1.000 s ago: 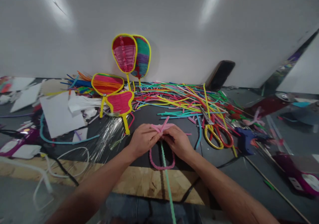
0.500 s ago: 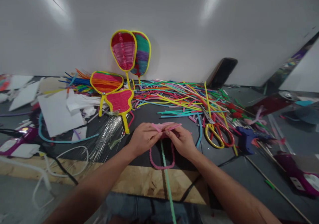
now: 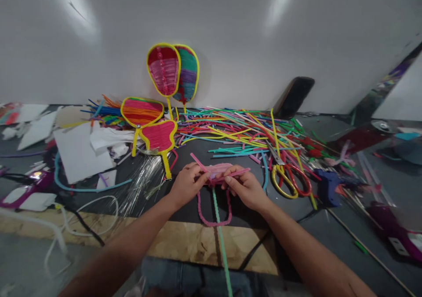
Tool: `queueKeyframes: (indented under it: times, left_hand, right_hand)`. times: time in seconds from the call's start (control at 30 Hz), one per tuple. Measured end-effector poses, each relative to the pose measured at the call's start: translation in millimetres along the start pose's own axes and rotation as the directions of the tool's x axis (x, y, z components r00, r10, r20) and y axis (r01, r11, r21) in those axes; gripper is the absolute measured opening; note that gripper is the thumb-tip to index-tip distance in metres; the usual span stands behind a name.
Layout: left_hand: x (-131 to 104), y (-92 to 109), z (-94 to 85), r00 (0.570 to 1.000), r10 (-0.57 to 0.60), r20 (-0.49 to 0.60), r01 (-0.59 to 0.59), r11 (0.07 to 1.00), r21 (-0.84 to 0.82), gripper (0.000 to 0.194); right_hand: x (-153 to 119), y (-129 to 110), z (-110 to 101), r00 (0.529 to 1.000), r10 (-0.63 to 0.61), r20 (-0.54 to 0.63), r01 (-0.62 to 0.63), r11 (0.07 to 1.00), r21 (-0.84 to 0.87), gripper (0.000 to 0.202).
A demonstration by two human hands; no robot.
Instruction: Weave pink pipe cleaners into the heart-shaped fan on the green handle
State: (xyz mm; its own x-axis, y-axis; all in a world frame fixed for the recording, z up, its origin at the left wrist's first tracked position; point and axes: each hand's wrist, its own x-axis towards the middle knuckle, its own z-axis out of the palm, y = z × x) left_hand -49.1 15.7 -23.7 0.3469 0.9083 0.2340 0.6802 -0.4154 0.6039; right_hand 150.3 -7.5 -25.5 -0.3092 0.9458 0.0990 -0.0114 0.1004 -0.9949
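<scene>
Fuzzy pink frame, open and rounded below, has hands pinching its strips.

Pink ends — farther apart (now)

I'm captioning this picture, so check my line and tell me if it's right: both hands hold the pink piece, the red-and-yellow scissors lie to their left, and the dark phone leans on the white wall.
The scissors lie to the right of the hands, as the head view shows. The left hand and right hand do hold the pink piece.
</scene>
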Motion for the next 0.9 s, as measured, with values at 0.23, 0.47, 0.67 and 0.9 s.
queueKeyframes:
  times: [0.23,0.47,0.67,0.9]
  left_hand:
    - [0,1,3.4,0.996,0.083,-0.039,-0.083,0.997,0.009,0.021]
    - [-1,4,2.1,0.977,0.205,-0.057,-0.2,0.976,0.082,0.023]
    - [-1,6,2.9,0.96,0.269,-0.079,-0.263,0.962,0.08,0.022]
    - [1,3,5.7,0.941,0.331,-0.073,-0.322,0.94,0.108,0.02]
  right_hand:
    - [0,7,8,0.981,-0.179,0.078,0.193,0.84,-0.507,0.015]
    - [0,14,12,0.967,-0.223,0.125,0.242,0.641,-0.728,0.014]
    - [0,15,13,0.973,-0.213,0.091,0.21,0.648,-0.732,0.014]
    - [5,7,12,0.995,-0.061,-0.078,0.036,0.955,-0.294,0.033]
